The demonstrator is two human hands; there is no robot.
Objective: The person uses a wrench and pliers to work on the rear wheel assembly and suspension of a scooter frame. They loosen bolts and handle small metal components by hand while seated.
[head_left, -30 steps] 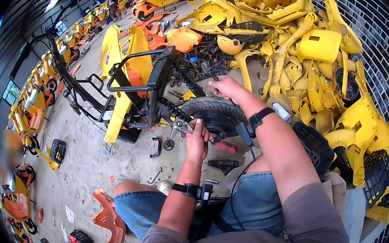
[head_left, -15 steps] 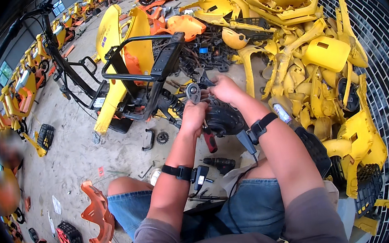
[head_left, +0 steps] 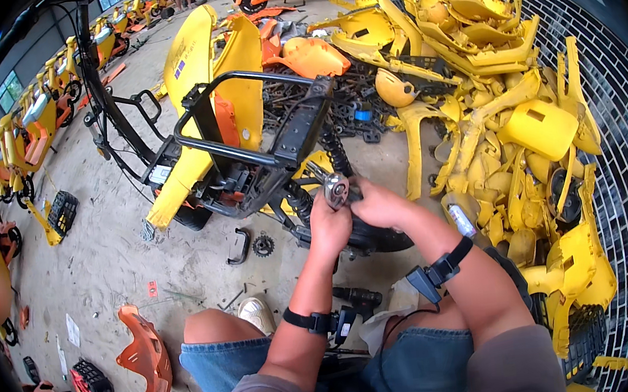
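A stripped yellow scooter [head_left: 208,130] with a black rear rack [head_left: 262,136] stands right in front of me. My left hand [head_left: 330,225] and my right hand [head_left: 377,203] are closed together on a metal ratchet wrench [head_left: 336,188], its round head between them. They work just above the black rear tyre [head_left: 379,236], beside the coil spring shock [head_left: 336,151]. Black bands with small devices are on both wrists.
A heap of yellow plastic body panels [head_left: 503,99] fills the right, against a brick wall [head_left: 620,125]. A black handle [head_left: 240,246] and a sprocket [head_left: 262,245] lie on the concrete floor. An orange panel [head_left: 144,359] lies left of my knee. Parked scooters [head_left: 24,134] line the far left.
The view has closed in on the scooter's rear. Both hands have come together on the wrench by the shock, higher above the tyre than before.
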